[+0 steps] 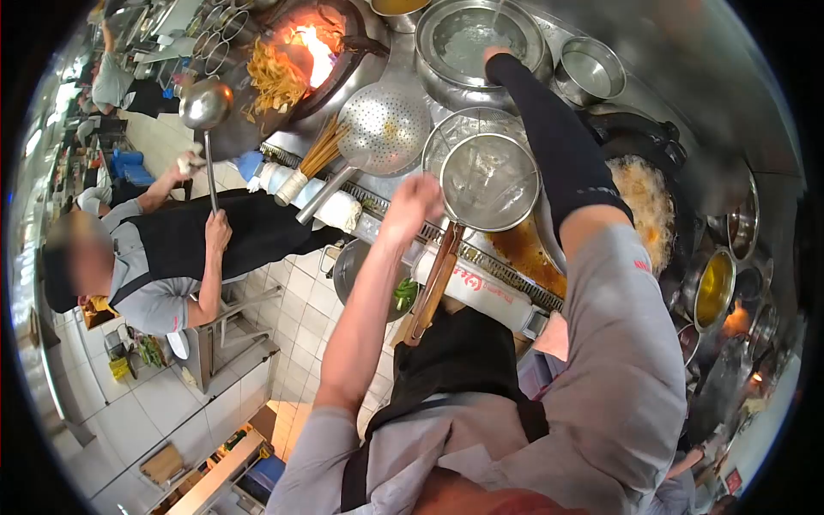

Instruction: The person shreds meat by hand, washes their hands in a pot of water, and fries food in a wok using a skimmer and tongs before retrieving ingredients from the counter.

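Note:
My left hand [416, 204] has its fingers curled beside the rim of a round mesh strainer [491, 182]; whether it grips anything is hidden. The strainer's wooden handle [435, 287] points back toward my apron. My right arm, in a black sleeve [549, 129], stretches forward to a metal pot of water [477, 43]. Only a small part of my right hand [495, 54] shows at the pot's near rim, so its fingers cannot be made out. A perforated skimmer [384, 127] lies left of the strainer. Right of my sleeve, a wok of bubbling oil [642, 206] holds frying food.
At left, a co-worker holds a ladle [206, 105] near a flaming wok [318, 60] with noodles. A bamboo brush [313, 159] and a rolled white cloth [472, 287] lie along the counter edge. Metal bowls stand at right, one with yellow oil [714, 290].

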### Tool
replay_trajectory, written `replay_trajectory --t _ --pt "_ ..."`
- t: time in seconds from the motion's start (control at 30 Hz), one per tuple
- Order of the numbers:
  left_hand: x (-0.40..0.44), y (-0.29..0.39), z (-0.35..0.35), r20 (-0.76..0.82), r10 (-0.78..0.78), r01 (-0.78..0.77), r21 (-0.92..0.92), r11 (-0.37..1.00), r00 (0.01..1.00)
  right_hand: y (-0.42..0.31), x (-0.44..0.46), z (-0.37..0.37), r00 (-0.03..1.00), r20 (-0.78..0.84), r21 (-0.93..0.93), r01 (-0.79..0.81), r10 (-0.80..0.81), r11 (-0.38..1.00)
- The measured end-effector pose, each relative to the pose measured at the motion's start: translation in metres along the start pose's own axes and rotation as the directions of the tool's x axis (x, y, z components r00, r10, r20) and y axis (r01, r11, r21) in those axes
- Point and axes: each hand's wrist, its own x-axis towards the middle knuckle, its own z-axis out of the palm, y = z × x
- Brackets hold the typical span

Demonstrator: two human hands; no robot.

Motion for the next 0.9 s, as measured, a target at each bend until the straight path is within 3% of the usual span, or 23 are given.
replay_trajectory --t 0.07,0.1,0.17,0.27,0.37,0.4,0.47,0.5,0.53,0.57,0.6,0.67,0.7,0.8,0.83,0.87,0.9 --pt "0.069 0.041 0.016 -0.095 0.069 -0.076 -0.075 0.994 0.993 -0.02 0.017 -0.005 0.94 0.264 -0.065 0.24 -0.215 0.969" --pt "0.156 0.011 -0.006 -0.012 0.151 -0.151 -0.063 0.986 0.988 -0.032 0.004 -0.025 0.945 0.246 0.114 0.195 -0.218 0.974" --pt "0.194 0.057 0.025 -0.202 0.06 -0.134 -0.377 0.916 0.977 -0.054 -0.023 -0.054 0.984 0.121 0.451 0.064 -0.132 0.89" --pt "0.261 0.055 0.022 -0.089 0.09 -0.116 -0.342 0.933 0.992 -0.05 -0.03 -0.079 0.994 -0.042 0.273 0.112 -0.105 0.955" --pt "0.231 0.076 0.029 -0.165 0.093 -0.132 -0.24 0.962 0.982 -0.014 -0.007 -0.045 0.984 -0.079 0.229 -0.137 0.159 0.964" --pt "0.23 0.076 0.03 -0.178 0.127 -0.167 -0.235 0.957 0.976 -0.01 0.006 -0.027 0.988 -0.019 0.199 -0.143 0.15 0.969" --pt "0.233 0.073 0.027 -0.224 0.051 -0.1 -0.213 0.972 0.973 -0.001 0.024 0.009 0.982 0.106 0.126 -0.166 0.153 0.978" --pt "0.236 0.071 0.026 -0.243 0.012 -0.064 -0.204 0.977 0.97 -0.001 0.022 0.005 0.99 0.069 0.181 0.112 -0.126 0.977" --pt "0.24 0.073 0.028 -0.224 0.035 -0.092 -0.247 0.965 0.974 -0.004 0.02 -0.007 0.918 0.02 0.219 0.382 -0.395 0.898" --pt "0.244 0.072 0.032 -0.203 0.051 -0.11 -0.291 0.95 0.978 -0.006 0.014 -0.017 0.777 -0.03 0.247 0.615 -0.629 0.749" --pt "0.247 0.074 0.037 -0.18 0.074 -0.131 -0.333 0.934 0.981 -0.008 0.017 -0.026 0.825 0.01 0.403 0.514 -0.565 0.757" --pt "0.245 0.078 0.038 -0.196 0.059 -0.102 -0.217 0.971 0.979 -0.008 0.017 -0.047 0.993 0.056 0.309 0.078 -0.1 0.948" --pt "0.245 0.083 0.036 -0.208 0.06 -0.093 -0.154 0.984 0.976 -0.007 0.02 -0.054 0.988 0.051 0.26 -0.156 0.148 0.953" --pt "0.24 0.087 0.037 -0.323 0.003 -0.045 -0.121 0.992 0.946 0.0 0.014 -0.047 0.952 0.262 0.166 -0.207 0.16 0.964" --pt "0.245 0.085 0.035 -0.346 -0.024 -0.035 -0.165 0.986 0.938 -0.002 0.017 -0.04 0.933 0.352 0.238 -0.167 0.076 0.957" --pt "0.252 0.084 0.033 -0.366 -0.053 -0.026 -0.21 0.977 0.929 -0.004 0.022 -0.032 0.911 0.412 0.425 -0.17 -0.023 0.889" --pt "0.261 0.081 0.032 -0.382 -0.087 -0.017 -0.26 0.965 0.92 -0.012 0.018 -0.039 0.892 0.438 0.637 -0.225 -0.107 0.737"
